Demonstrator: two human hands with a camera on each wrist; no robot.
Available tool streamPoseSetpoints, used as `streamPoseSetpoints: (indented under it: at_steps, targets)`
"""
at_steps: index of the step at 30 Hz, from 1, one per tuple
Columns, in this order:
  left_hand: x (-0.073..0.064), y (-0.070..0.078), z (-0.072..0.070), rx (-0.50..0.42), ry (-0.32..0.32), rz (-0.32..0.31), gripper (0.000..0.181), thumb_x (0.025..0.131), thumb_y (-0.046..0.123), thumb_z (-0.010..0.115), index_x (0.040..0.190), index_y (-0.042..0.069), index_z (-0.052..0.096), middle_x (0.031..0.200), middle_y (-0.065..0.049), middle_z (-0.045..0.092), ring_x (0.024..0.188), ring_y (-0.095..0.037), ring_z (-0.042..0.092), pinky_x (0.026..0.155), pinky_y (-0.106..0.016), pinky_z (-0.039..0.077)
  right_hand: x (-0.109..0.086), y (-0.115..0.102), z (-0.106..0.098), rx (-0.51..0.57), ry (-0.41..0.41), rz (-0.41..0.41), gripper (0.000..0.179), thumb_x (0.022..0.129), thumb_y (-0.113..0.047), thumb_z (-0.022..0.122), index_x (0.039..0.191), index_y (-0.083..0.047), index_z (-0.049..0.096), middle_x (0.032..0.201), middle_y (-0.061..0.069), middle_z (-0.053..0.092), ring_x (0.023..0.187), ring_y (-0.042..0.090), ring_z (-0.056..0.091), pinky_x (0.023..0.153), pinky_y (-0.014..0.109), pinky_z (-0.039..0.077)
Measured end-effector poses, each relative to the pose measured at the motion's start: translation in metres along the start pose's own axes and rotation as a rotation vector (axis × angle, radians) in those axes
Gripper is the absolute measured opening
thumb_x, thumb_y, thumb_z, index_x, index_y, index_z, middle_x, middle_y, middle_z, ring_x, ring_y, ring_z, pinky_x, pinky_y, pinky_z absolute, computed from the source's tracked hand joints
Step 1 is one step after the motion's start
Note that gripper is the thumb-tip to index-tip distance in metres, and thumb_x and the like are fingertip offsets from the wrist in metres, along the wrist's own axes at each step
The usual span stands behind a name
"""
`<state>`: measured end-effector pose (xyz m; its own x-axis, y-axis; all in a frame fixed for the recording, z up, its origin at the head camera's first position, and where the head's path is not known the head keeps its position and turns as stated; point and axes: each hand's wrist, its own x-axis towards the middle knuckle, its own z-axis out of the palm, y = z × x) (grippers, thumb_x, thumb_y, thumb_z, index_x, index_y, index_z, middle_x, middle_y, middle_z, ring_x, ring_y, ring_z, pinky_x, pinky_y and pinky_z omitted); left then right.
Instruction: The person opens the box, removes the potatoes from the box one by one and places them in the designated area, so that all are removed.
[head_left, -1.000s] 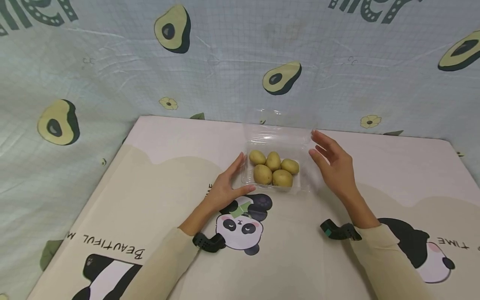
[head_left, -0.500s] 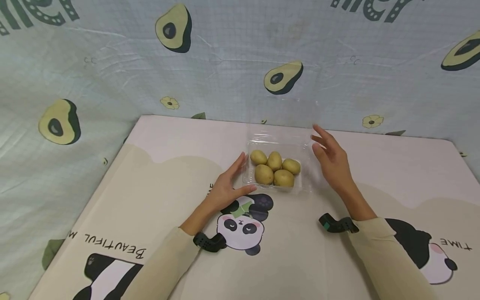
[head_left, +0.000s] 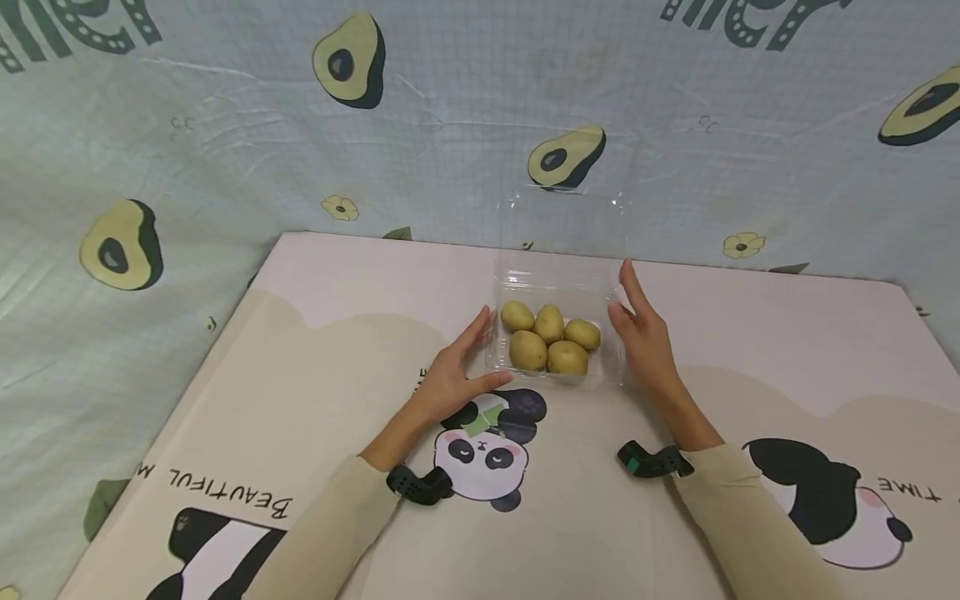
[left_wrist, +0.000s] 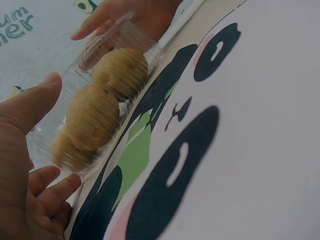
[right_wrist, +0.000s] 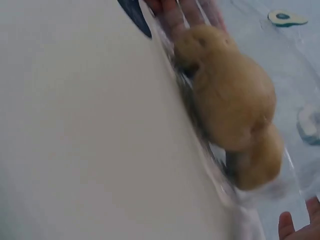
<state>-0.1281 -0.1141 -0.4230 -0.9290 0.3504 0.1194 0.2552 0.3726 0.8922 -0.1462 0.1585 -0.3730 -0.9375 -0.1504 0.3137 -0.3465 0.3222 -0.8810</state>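
A clear plastic clamshell box [head_left: 611, 367] with its lid [head_left: 562, 221] raised at the back stands on the table. Several potatoes [head_left: 549, 323] lie in its base. My left hand [head_left: 450, 379] rests against the box's left side, fingers stretched along it and thumb at the near left corner. On the opposite side, my right hand [head_left: 648, 342] stands at the right wall with fingers extended; whether it touches the plastic is hard to tell. The left wrist view shows the potatoes [left_wrist: 95, 117] through the wall, beyond the left thumb [left_wrist: 42, 97].
A panda-print cover [head_left: 570, 500] lies on the table. Behind it hangs a cloth with avocado prints [head_left: 450, 142], close to the raised lid. Black bands with small devices [head_left: 420, 485] sit on both wrists.
My right hand has moved left and in against the box's right side. The lid's top edge shows higher than before. My left hand and the potatoes have stayed in place.
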Motion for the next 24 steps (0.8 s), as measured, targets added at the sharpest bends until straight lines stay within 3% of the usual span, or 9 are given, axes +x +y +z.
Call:
streamPoseSetpoints:
  at_steps: [7,13,18,24]
  targets:
    - [-0.001,0.002,-0.002,-0.057,-0.004,0.007,0.093,0.082,0.023,0.076,0.154,0.017,0.018,0.155,0.001,0.026,0.137,-0.020,0.035,0.113,-0.044,0.021,-0.005,-0.015,0.011,0.075,0.040,0.054,0.056,0.103,-0.013,0.035,0.149,0.005,0.010,0.158,0.016,0.006,0.145,0.023,0.004,0.115,0.029,0.008]
    - [-0.001,0.001,-0.003,-0.070,-0.012,0.009,0.092,0.082,0.021,0.076,0.154,0.015,0.020,0.153,0.001,0.030,0.137,-0.020,0.033,0.113,-0.043,0.021,-0.005,0.002,0.013,0.174,0.025,0.109,0.059,0.103,-0.019,0.035,0.151,-0.001,0.006,0.159,0.005,0.003,0.145,0.014,0.002,0.113,0.021,0.007]
    - [-0.002,0.001,-0.004,-0.117,-0.031,0.013,0.091,0.081,0.017,0.077,0.153,0.014,0.023,0.153,0.000,0.031,0.136,-0.022,0.037,0.111,-0.043,0.025,-0.006,0.019,0.011,0.204,0.026,0.115,0.058,0.104,-0.024,0.036,0.153,-0.007,0.009,0.159,-0.001,0.004,0.144,0.010,0.003,0.113,0.020,0.008]
    - [-0.003,0.004,-0.004,-0.160,-0.039,0.009,0.089,0.081,0.009,0.076,0.153,0.011,0.023,0.153,-0.004,0.031,0.135,-0.025,0.038,0.111,-0.044,0.026,-0.008,0.020,0.011,0.221,0.020,0.114,0.059,0.103,-0.028,0.036,0.153,-0.006,0.012,0.159,0.002,0.007,0.144,0.011,0.005,0.114,0.024,0.007]
